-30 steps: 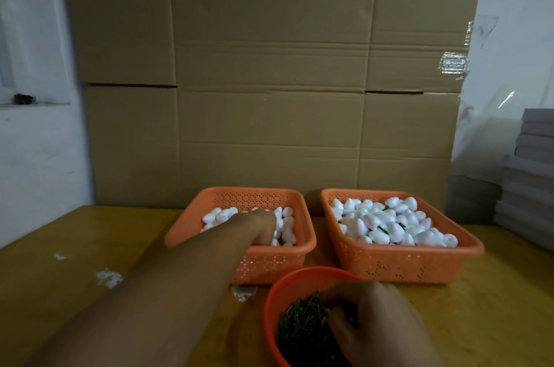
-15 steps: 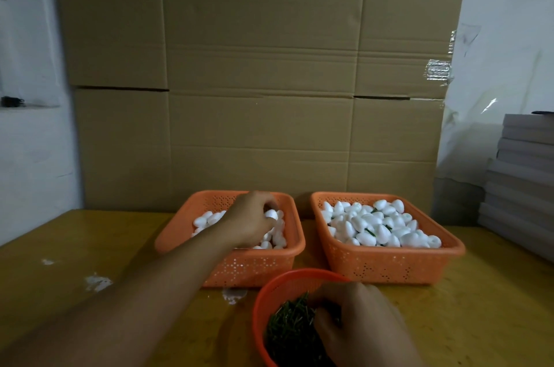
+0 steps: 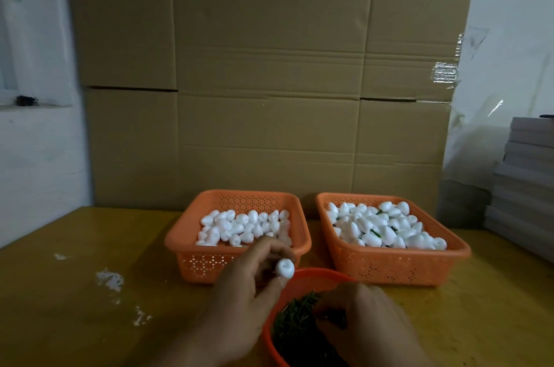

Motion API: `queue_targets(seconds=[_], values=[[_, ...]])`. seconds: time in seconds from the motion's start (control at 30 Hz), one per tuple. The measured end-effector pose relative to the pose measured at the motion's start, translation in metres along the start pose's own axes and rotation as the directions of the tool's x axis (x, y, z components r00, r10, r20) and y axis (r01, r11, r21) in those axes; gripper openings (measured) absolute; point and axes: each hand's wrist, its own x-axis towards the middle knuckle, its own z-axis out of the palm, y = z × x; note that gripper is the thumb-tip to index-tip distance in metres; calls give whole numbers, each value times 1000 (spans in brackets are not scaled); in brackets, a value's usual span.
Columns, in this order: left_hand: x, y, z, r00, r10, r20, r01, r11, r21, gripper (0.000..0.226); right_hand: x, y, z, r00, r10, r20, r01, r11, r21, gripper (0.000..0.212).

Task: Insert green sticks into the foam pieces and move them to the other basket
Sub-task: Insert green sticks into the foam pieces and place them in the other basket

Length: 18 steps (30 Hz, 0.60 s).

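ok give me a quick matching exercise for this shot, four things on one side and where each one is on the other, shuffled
Things
1. left basket
2. right basket
3. round bowl
4. left hand

States
A. holds green sticks, with the right hand reaching in
B. pinches one foam piece just above the bowl's rim
C. holds plain white foam pieces only
D. holds foam pieces with bits of green showing among them

Pairs: 1-C, 2-D, 3-A, 4-B
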Motion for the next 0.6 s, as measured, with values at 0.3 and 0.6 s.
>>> queue_targets(seconds=[0.3, 0.6], values=[[-13, 3, 9, 999, -53, 1, 53, 997, -52, 13, 7, -4, 3, 993, 21, 114, -10, 996, -93, 41], [-15, 2, 14, 990, -124, 71, 134, 976, -171, 29, 25, -5, 18, 979, 19, 202, 15, 986, -166, 34]])
